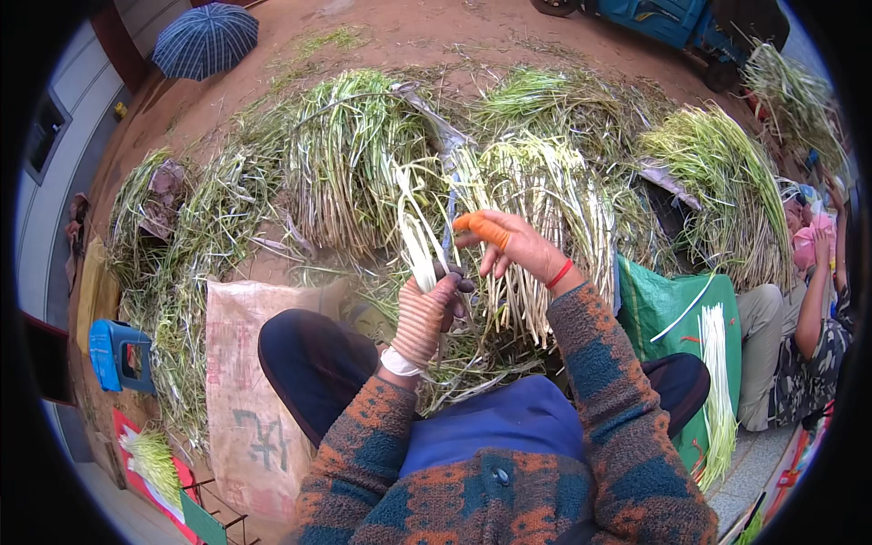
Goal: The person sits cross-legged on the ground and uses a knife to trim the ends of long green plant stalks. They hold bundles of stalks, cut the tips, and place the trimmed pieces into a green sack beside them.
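Note:
My left hand [432, 303], wrapped in a tan bandage-like covering, grips a small bunch of pale stalks [420, 248]. Their leafy ends point up and away from me. Just right of the bunch hovers my right hand [514, 245], fingers spread, with orange covers on some fingers and a red band at the wrist. Nothing shows in its grasp. Before it lies a pile of long whitish stalks with yellow-green leaves [538, 184]. A greener pile [357, 157] lies to the left of that. On a green sheet [654, 300] by my right knee rests a bundle of clean white stalks [715, 388].
A woven sack [255, 402] lies by my left knee. Farther left are a blue plastic stool [122, 354] and trimmed stalks [153, 456] on red sheeting. Another person [811, 340] sits at the right beside a stalk pile [729, 197]. An umbrella [208, 41] and blue vehicle [654, 20] stand beyond.

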Demonstrator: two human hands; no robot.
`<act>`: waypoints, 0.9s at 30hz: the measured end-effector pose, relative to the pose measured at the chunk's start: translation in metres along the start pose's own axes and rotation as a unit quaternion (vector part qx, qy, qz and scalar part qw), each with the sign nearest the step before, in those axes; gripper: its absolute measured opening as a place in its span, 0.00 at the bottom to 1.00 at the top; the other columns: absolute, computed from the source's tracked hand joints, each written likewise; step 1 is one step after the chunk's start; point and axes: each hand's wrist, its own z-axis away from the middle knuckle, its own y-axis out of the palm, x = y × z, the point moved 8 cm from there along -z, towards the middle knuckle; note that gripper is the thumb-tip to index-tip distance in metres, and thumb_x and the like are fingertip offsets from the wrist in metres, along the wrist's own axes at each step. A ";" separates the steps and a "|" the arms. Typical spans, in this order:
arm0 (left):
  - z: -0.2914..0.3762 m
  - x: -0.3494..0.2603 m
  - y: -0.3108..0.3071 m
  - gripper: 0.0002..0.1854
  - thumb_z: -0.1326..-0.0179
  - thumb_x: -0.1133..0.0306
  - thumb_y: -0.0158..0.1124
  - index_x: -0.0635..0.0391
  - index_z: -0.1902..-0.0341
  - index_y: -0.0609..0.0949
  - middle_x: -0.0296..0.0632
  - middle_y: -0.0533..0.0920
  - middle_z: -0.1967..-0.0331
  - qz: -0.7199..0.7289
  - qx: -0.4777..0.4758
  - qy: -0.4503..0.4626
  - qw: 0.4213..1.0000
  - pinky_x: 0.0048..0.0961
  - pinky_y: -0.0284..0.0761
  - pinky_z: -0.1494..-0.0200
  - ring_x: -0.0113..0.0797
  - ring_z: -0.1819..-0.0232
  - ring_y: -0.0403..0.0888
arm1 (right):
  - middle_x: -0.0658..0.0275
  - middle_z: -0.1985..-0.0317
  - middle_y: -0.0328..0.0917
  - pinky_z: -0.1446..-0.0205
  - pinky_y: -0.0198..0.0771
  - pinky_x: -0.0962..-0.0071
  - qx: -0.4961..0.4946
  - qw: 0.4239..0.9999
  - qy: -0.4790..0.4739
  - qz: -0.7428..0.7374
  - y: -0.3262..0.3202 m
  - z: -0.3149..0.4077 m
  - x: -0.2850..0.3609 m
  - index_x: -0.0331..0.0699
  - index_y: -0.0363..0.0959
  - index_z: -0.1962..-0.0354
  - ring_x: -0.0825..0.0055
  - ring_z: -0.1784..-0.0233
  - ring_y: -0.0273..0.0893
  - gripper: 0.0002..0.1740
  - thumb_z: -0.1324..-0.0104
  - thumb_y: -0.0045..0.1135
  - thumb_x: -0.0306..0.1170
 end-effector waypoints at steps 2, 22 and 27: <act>-0.001 -0.016 -0.002 0.12 0.32 0.61 0.62 0.57 0.55 0.81 0.38 0.86 0.69 -0.028 -0.007 0.024 0.999 0.15 0.58 0.84 0.18 0.83 0.73 | 0.64 0.59 0.81 0.76 0.74 0.86 0.087 0.995 0.042 -0.008 0.030 0.015 -0.026 0.37 0.68 0.41 0.82 0.74 0.79 0.30 0.26 0.47 0.53; -0.048 -0.128 -0.066 0.07 0.34 0.66 0.63 0.58 0.62 0.81 0.42 0.85 0.76 -0.035 -0.209 0.186 0.959 0.21 0.53 0.91 0.22 0.92 0.66 | 0.78 0.81 0.65 0.78 0.56 0.85 0.086 0.994 0.043 -0.048 0.095 0.097 -0.106 0.41 0.79 0.56 0.90 0.82 0.59 0.16 0.22 0.45 0.41; -0.048 -0.158 -0.076 0.06 0.36 0.66 0.66 0.56 0.63 0.82 0.39 0.84 0.79 -0.011 -0.241 0.223 0.944 0.17 0.55 0.90 0.19 0.91 0.65 | 0.72 0.79 0.70 0.72 0.62 0.81 0.087 0.993 0.025 0.082 0.092 0.104 -0.141 0.40 0.78 0.57 0.85 0.77 0.65 0.15 0.23 0.47 0.40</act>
